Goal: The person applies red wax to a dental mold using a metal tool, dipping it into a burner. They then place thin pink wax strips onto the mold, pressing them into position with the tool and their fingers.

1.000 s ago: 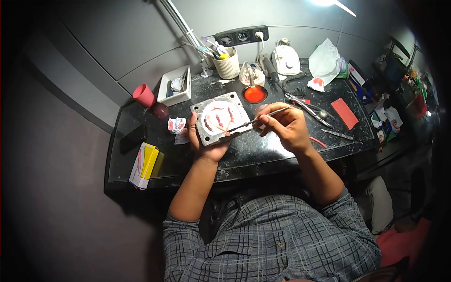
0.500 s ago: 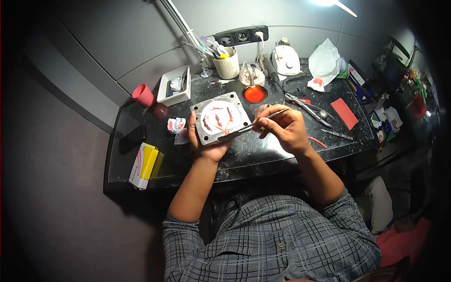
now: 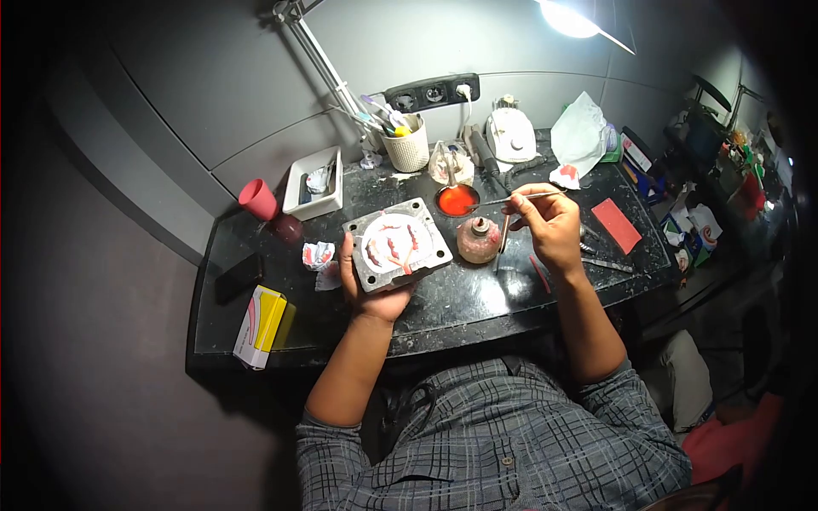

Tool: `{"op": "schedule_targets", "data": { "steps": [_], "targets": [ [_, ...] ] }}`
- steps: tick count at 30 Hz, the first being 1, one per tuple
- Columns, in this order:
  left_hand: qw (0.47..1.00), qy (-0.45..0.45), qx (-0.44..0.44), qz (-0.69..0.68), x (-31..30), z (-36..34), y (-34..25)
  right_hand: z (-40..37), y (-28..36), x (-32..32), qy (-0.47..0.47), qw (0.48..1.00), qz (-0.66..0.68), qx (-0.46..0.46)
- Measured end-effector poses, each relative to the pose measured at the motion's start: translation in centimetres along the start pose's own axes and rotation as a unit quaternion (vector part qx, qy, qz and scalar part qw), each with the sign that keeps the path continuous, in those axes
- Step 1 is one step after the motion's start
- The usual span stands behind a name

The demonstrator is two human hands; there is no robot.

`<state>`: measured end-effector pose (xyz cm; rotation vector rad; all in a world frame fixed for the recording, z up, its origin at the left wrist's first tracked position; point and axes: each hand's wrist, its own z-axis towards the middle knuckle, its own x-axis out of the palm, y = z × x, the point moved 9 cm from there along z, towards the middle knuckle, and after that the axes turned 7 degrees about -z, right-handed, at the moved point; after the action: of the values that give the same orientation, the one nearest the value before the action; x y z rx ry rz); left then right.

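Observation:
A square metal dental flask (image 3: 433,230) rests in my left hand (image 3: 381,300), its thumb along the left edge and its palm underneath. White plaster (image 3: 398,228) fills the middle, with red wax strips and rows of teeth on it. My right hand (image 3: 552,228) pinches a thin wax spatula (image 3: 498,203), its tip at the small pan of red wax (image 3: 456,201). A second slim instrument (image 3: 504,233) points downward from the same hand. Between the flask and my right hand stands a round spirit burner (image 3: 479,244).
At the back are a white tray (image 3: 313,207), a tool cup (image 3: 407,152) and a white device (image 3: 511,136). A pink cup (image 3: 258,199) and a yellow-and-white box (image 3: 262,325) stand left. A red wax sheet (image 3: 616,226) lies right, near a knife (image 3: 608,265).
My right hand has moved from the flask's right edge out to the right, bringing the spatula tip to the wax pan. The burner shows fully now. The camera view has tilted up slightly.

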<state>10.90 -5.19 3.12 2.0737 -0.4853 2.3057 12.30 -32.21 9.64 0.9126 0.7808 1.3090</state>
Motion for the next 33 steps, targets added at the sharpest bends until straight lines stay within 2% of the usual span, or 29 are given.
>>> {"op": "schedule_targets", "data": {
  "steps": [4, 8, 12, 14, 18, 29, 33],
  "targets": [
    [1.0, -0.019, 0.014, 0.013, -0.4, -0.1, -0.2, -0.1, -0.4, 0.4, 0.009, 1.0, 0.017, 0.009],
    [0.999, -0.033, 0.022, 0.027, -0.5, 0.0, -0.2, -0.6, -0.5, 0.8, 0.016, 0.994, 0.096, 0.049],
    [0.999, -0.031, 0.015, 0.024, -0.8, 0.1, -0.2, -2.5, -0.6, 4.5, 0.101, 0.98, 0.149, 0.08],
    [0.999, -0.038, 0.015, 0.028, -0.8, -0.1, -0.1, -3.7, -0.3, 6.1, 0.115, 0.973, 0.173, 0.099],
    [0.999, -0.043, -0.006, 0.019, -0.8, -0.1, 0.2, -4.5, -0.4, 7.8, 0.138, 0.973, 0.156, 0.096],
    [0.998, -0.061, 0.005, 0.028, -0.9, -0.2, 0.1, -4.8, 0.4, 7.9, 0.131, 0.977, 0.149, 0.077],
    [0.999, -0.037, -0.01, 0.024, -0.5, -0.2, 0.3, -4.8, 0.6, 7.9, 0.127, 0.978, 0.151, 0.067]
  ]
}}
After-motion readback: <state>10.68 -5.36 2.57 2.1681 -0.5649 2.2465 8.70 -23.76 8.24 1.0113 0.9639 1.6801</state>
